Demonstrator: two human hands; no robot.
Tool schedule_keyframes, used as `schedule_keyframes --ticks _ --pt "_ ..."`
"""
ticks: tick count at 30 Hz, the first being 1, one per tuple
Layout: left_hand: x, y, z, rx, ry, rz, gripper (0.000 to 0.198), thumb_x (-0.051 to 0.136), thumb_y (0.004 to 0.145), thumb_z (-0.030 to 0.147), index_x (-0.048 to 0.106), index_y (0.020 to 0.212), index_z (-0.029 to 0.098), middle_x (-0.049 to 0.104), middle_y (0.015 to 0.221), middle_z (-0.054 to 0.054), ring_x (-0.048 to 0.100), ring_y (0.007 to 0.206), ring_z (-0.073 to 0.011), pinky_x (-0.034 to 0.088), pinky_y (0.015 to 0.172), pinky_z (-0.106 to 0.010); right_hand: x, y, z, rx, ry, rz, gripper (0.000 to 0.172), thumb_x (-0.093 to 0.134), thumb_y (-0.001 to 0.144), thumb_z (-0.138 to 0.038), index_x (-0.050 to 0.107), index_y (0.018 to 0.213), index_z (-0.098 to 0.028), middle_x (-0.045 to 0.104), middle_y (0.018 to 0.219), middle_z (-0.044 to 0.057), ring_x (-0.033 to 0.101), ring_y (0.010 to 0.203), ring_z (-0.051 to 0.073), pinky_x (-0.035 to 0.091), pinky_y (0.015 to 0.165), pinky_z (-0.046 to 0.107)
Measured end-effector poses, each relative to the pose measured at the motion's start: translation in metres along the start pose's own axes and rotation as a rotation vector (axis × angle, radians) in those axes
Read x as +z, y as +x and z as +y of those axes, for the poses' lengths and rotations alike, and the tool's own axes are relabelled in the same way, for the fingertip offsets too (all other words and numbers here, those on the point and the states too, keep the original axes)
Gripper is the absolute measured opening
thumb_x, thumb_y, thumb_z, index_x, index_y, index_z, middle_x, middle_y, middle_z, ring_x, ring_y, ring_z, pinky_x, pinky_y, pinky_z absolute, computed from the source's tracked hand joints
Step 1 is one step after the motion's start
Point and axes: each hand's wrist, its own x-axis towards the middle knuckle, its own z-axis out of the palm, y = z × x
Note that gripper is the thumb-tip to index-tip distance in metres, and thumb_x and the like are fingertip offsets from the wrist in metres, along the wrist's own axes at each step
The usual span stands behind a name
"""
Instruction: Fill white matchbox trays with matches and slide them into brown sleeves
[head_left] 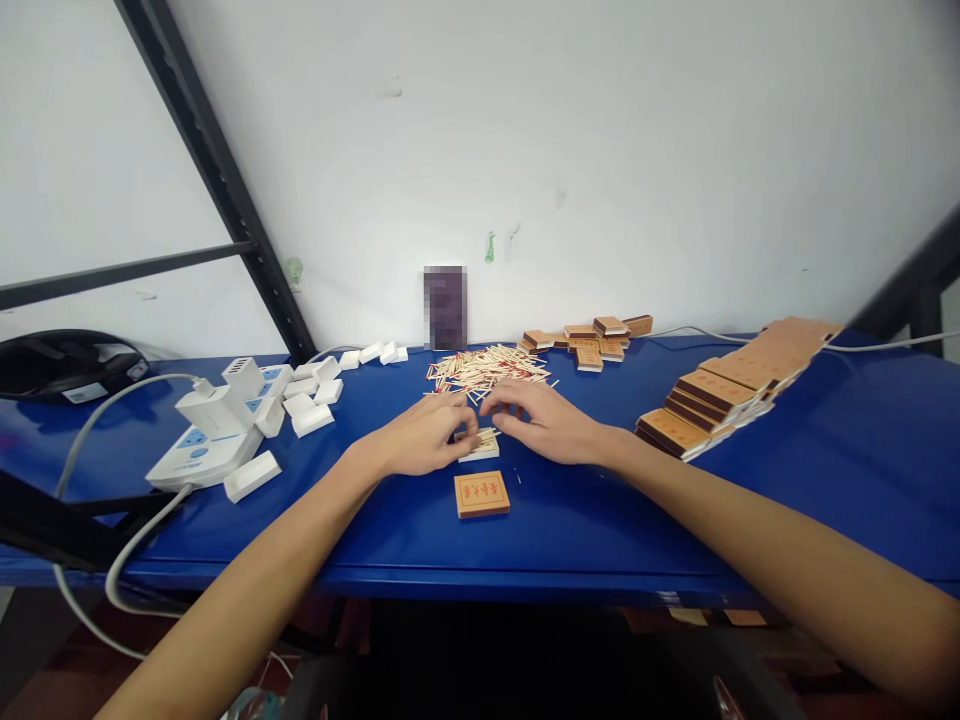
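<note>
A small white tray (480, 453) with some matchsticks in it lies between my hands on the blue table (405, 545). My left hand (429, 433) is at the tray's left side, its fingers curled together over the tray; what they hold is too small to make out. On the right, my right hand (546, 420) arches with fingers bent and thumb apart near the tray's right edge, nothing visible between them. Behind both hands spreads a loose pile of matchsticks (491, 368). An orange matchbox cover (481, 494) lies flat in front of the tray.
Empty white trays (307, 415) are scattered at the left beside a power strip (206, 455) with chargers and cables. Matchboxes (589, 350) sit by the wall, and a long leaning row of them (724, 385) is at the right. A metal frame (217, 180) stands left.
</note>
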Motion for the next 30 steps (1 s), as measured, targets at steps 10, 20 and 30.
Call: schedule_keyframes --ticks 10,20,30 --pt "-0.0037 -0.0010 -0.0048 -0.012 0.039 0.007 0.022 0.047 0.091 0.023 0.069 0.091 0.019 0.061 0.085 -0.003 0.055 0.084 -0.0176 0.039 0.078 -0.031 0.0049 -0.0019 0.0066 -0.038 -0.037 -0.125 0.009 0.056 0.085 -0.017 0.065 0.084 -0.017 0.061 0.082 0.003 0.054 0.074 0.014 0.041 0.070 0.028" --pt "-0.0072 -0.0019 -0.0029 0.016 -0.049 -0.041 0.024 0.045 0.091 0.020 0.069 0.090 0.016 0.067 0.077 -0.002 0.057 0.068 -0.0132 0.040 0.067 -0.027 0.0023 -0.0015 0.0048 0.011 -0.012 -0.141 0.016 0.053 0.084 -0.013 0.068 0.089 -0.017 0.067 0.082 0.003 0.057 0.072 0.014 0.042 0.068 0.027" --pt "-0.0069 -0.0031 0.0027 0.018 -0.005 0.001 0.027 0.055 0.090 0.041 0.069 0.092 0.019 0.062 0.083 -0.003 0.056 0.079 -0.0170 0.042 0.074 -0.030 0.0024 -0.0014 0.0037 -0.001 -0.018 -0.146 0.015 0.055 0.083 -0.012 0.069 0.087 -0.017 0.068 0.083 0.003 0.059 0.075 0.014 0.043 0.070 0.026"
